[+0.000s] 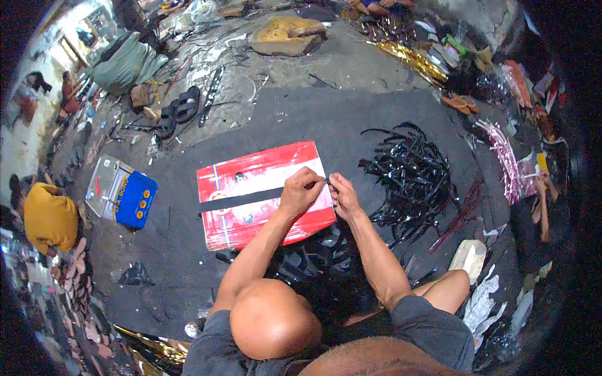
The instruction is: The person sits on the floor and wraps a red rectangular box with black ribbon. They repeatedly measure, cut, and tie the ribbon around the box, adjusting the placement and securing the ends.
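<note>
A red and white box (263, 229) lies flat before me on a dark ground sheet. Across its top runs a flat black strip (241, 200), from the left edge to my left hand. My left hand (301, 190) rests over the right part of the box, fingers pinched on the strip's end. Close beside it, at the box's right edge, my right hand (343, 195) is closed in a pinch too. A small dark bit of the strip shows between the fingertips. Fingers hide most of it.
Right of the box is a heap of shiny black strips (411, 172); more lie between the box and my legs. A blue and clear package (135, 200) sits at left. Pink strips (501, 156), black straps (182, 111) and a wooden block (287, 36) lie farther out. Other people sit nearby.
</note>
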Demonstrator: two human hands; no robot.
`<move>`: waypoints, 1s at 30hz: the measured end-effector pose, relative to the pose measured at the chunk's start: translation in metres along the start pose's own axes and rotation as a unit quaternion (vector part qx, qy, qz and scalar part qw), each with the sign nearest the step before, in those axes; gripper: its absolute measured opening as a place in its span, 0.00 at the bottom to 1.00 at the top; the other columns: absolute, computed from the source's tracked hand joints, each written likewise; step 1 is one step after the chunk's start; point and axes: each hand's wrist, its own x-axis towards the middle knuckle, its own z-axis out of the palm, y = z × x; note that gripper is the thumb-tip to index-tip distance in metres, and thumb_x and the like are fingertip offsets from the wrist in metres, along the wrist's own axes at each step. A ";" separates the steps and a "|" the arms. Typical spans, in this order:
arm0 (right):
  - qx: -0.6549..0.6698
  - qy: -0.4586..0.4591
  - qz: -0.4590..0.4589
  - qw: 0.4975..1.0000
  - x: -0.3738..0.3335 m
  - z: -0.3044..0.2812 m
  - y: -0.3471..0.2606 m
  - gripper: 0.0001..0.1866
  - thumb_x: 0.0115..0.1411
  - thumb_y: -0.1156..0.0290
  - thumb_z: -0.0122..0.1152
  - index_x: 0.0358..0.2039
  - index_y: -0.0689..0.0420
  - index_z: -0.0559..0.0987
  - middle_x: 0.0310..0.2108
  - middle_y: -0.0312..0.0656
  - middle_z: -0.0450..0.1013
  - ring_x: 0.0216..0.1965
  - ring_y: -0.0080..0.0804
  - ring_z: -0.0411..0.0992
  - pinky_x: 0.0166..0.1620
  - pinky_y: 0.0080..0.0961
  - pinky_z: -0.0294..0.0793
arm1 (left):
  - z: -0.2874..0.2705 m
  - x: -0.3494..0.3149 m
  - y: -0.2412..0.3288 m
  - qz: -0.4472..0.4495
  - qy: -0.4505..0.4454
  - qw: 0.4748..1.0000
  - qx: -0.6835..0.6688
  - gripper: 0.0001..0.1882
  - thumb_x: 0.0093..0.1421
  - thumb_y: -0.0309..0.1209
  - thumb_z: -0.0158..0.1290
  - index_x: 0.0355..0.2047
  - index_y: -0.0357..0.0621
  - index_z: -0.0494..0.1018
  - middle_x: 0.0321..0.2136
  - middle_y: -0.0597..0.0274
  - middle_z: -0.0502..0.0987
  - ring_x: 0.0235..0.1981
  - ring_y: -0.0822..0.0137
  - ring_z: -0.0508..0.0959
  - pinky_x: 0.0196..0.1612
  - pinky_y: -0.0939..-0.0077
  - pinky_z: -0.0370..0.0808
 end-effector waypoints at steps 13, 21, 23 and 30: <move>-0.614 0.188 -0.197 0.741 0.032 0.052 -0.047 0.16 0.68 0.61 0.50 0.32 0.62 0.76 0.34 0.60 0.77 0.39 0.65 0.74 0.43 0.56 0.71 | 0.001 -0.004 -0.006 -0.018 -0.003 1.000 0.007 0.02 0.52 0.24 0.61 0.27 0.39 0.80 0.27 0.58 0.78 0.28 0.62 0.80 0.33 0.70 0.77; -0.494 0.153 -0.266 0.813 0.055 -0.008 0.008 0.15 0.66 0.64 0.53 0.29 0.64 0.76 0.30 0.58 0.74 0.33 0.61 0.72 0.37 0.47 0.70 | 0.004 -0.013 -0.017 -0.054 0.001 0.999 0.004 0.01 0.53 0.24 0.61 0.27 0.42 0.80 0.27 0.57 0.80 0.30 0.62 0.81 0.36 0.69 0.78; -0.555 0.172 -0.282 0.764 0.071 -0.033 0.026 0.14 0.66 0.66 0.54 0.29 0.63 0.77 0.30 0.56 0.75 0.33 0.56 0.74 0.38 0.46 0.72 | 0.004 -0.009 -0.023 -0.011 -0.007 1.000 0.004 0.01 0.53 0.25 0.61 0.27 0.41 0.80 0.27 0.57 0.80 0.31 0.62 0.82 0.36 0.68 0.79; -0.504 0.251 -0.170 0.809 0.069 -0.078 0.075 0.13 0.66 0.65 0.54 0.31 0.63 0.76 0.28 0.56 0.75 0.33 0.58 0.75 0.37 0.49 0.71 | -0.007 -0.007 0.004 -0.016 -0.029 0.999 -0.022 0.02 0.55 0.22 0.59 0.29 0.37 0.79 0.27 0.56 0.77 0.28 0.60 0.80 0.32 0.69 0.76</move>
